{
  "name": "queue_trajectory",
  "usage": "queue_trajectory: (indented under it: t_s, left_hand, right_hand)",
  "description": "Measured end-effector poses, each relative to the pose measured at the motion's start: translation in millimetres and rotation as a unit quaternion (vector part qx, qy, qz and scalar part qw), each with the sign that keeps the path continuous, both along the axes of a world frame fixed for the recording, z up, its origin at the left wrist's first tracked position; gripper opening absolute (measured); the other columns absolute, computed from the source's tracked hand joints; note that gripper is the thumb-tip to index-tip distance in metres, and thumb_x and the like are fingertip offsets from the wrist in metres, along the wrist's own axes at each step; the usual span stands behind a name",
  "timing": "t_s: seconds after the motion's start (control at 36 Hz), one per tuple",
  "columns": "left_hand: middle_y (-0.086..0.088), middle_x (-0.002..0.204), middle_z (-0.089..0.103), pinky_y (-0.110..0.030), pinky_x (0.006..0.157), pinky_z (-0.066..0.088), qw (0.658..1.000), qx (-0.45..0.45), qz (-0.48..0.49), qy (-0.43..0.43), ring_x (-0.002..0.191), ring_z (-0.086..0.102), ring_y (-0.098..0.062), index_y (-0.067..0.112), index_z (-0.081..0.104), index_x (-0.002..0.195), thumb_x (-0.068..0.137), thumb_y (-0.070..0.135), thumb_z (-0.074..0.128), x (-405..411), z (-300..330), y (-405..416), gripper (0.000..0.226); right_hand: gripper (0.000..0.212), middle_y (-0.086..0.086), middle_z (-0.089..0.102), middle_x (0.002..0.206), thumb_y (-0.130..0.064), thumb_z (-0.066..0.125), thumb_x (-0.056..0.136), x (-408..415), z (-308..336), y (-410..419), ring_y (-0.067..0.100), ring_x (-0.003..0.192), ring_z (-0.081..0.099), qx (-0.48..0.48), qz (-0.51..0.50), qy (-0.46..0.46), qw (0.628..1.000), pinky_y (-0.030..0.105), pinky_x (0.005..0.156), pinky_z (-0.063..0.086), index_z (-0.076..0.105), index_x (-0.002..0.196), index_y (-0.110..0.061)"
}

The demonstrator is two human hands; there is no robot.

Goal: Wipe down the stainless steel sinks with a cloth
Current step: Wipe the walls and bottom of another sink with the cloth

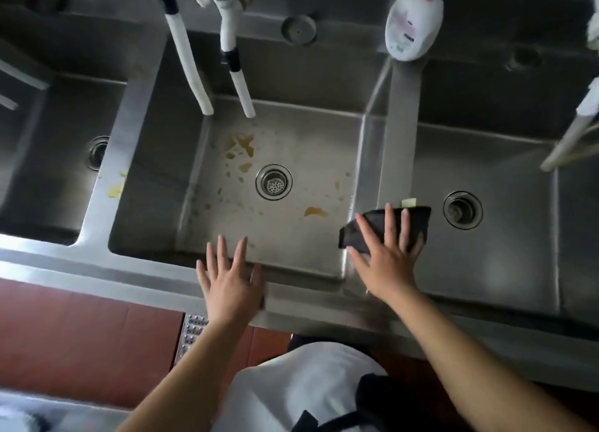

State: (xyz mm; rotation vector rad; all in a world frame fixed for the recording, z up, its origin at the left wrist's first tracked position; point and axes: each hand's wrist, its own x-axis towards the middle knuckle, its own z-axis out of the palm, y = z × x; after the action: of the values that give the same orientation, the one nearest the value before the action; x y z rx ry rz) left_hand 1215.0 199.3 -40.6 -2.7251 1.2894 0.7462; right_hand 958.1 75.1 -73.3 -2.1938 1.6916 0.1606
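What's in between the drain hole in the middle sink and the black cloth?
In the head view, an orange-brown puddle lies on the sink floor between the middle drain and the black cloth, then the steel divider the cloth is pressed on.

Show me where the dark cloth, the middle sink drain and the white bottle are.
dark cloth (418, 219): head view, its right part beside the fingers.
middle sink drain (274, 182): head view, centre of the strainer.
white bottle (411, 26): head view, middle of its body.

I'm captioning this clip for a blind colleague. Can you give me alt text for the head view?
The right hand presses a dark cloth flat on the divider beside the stained middle sink. The left hand rests open on the front rim.
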Motion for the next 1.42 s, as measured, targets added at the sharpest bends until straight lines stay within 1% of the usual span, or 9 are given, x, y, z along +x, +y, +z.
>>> queue_trajectory:
  t_s: [0.33, 0.58, 0.69, 0.78, 0.89, 1.03, 1.14, 1.22, 1.42]
  left_hand:
    - [-0.001, 0.158, 0.037, -0.044, 0.122, 0.005, 0.998, 0.011, -0.056, 0.04, 0.152, 0.014, -0.023, 0.032, 0.06, 0.134, 0.099, 0.039, 0.051, 37, 5, -9, 0.037]
    - [-0.001, 0.144, 0.055, -0.04, 0.112, 0.018, 0.995, 0.028, -0.067, 0.063, 0.136, 0.043, -0.019, 0.031, 0.078, 0.1, 0.093, 0.027, 0.055, 65, 1, 2, 0.024]
    - [0.009, 0.071, 0.072, -0.042, 0.092, 0.025, 0.985, 0.133, -0.08, 0.079, 0.084, 0.064, -0.019, 0.02, 0.069, 0.073, 0.081, 0.022, 0.048, 59, 11, -15, 0.023]
    - [0.007, 0.071, 0.066, -0.046, 0.099, 0.032, 0.978, 0.136, -0.097, 0.124, 0.074, 0.059, -0.021, 0.023, 0.068, 0.075, 0.081, 0.025, 0.051, 67, 16, -22, 0.018]
    - [-0.001, 0.105, 0.074, -0.037, 0.092, 0.052, 0.971, 0.039, -0.064, 0.225, 0.095, 0.066, -0.028, 0.035, 0.073, 0.11, 0.085, 0.031, 0.051, 112, 26, -32, 0.033]
    - [-0.001, 0.102, 0.075, -0.03, 0.082, 0.052, 0.962, -0.03, -0.121, 0.245, 0.092, 0.068, -0.025, 0.034, 0.07, 0.115, 0.086, 0.025, 0.05, 177, 29, -43, 0.037]
    - [-0.003, 0.109, 0.073, -0.034, 0.09, 0.054, 0.961, 0.004, -0.15, 0.234, 0.099, 0.067, -0.029, 0.033, 0.07, 0.117, 0.088, 0.022, 0.048, 200, 14, -45, 0.038]
    - [-0.003, 0.102, 0.074, -0.027, 0.081, 0.051, 0.951, 0.021, -0.149, 0.27, 0.09, 0.066, -0.025, 0.03, 0.071, 0.116, 0.089, 0.018, 0.049, 198, -1, -39, 0.036]
    - [0.007, 0.097, 0.071, -0.024, 0.082, 0.05, 0.923, 0.139, -0.21, 0.29, 0.095, 0.067, -0.02, 0.037, 0.074, 0.103, 0.089, 0.026, 0.055, 185, -30, -26, 0.026]
  right_hand:
    - [0.058, -0.004, -0.013, 0.166, -0.047, 0.051, 0.092, 52, 17, -244, 0.027, 0.15, -0.024, 0.073, -0.057, 0.04, 0.995, 0.067, 0.114, 0.0, 0.029, 0.145, -0.052]
    - [0.042, -0.007, -0.003, 0.167, -0.056, 0.037, 0.095, 51, 19, -176, 0.021, 0.152, -0.015, 0.025, -0.093, 0.015, 0.995, 0.069, 0.112, 0.007, 0.051, 0.13, -0.038]
    - [0.043, -0.011, -0.007, 0.166, -0.059, 0.037, 0.095, 44, 22, -102, 0.017, 0.151, -0.019, 0.038, -0.104, 0.04, 0.993, 0.066, 0.114, 0.004, 0.05, 0.132, -0.041]
    - [0.044, -0.012, -0.006, 0.166, -0.058, 0.04, 0.096, 48, 25, -45, 0.014, 0.151, -0.017, 0.062, -0.157, 0.055, 0.984, 0.063, 0.115, 0.003, 0.051, 0.134, -0.041]
    - [0.053, -0.013, 0.0, 0.166, -0.058, 0.044, 0.096, 64, 30, 20, 0.011, 0.152, -0.013, 0.112, -0.295, 0.006, 0.949, 0.062, 0.117, -0.001, 0.048, 0.142, -0.032]
    - [0.057, -0.004, 0.014, 0.166, -0.056, 0.043, 0.098, 113, 40, 74, 0.019, 0.153, 0.001, 0.147, -0.376, -0.103, 0.909, 0.056, 0.121, 0.001, 0.043, 0.147, -0.027]
    - [0.06, 0.0, 0.04, 0.155, -0.059, 0.055, 0.091, 168, 56, 105, 0.029, 0.145, 0.03, 0.187, -0.429, -0.228, 0.854, 0.041, 0.118, 0.027, 0.049, 0.144, -0.031]
    - [0.023, -0.013, 0.068, 0.121, -0.035, 0.061, 0.097, 201, 69, 106, 0.013, 0.12, 0.061, 0.176, -0.413, -0.389, 0.804, 0.017, 0.093, 0.045, 0.064, 0.12, -0.033]
    - [0.017, -0.013, 0.073, 0.112, -0.028, 0.055, 0.101, 214, 68, 68, 0.006, 0.105, 0.067, 0.247, -0.428, -0.501, 0.71, 0.021, 0.088, 0.051, 0.064, 0.114, -0.031]
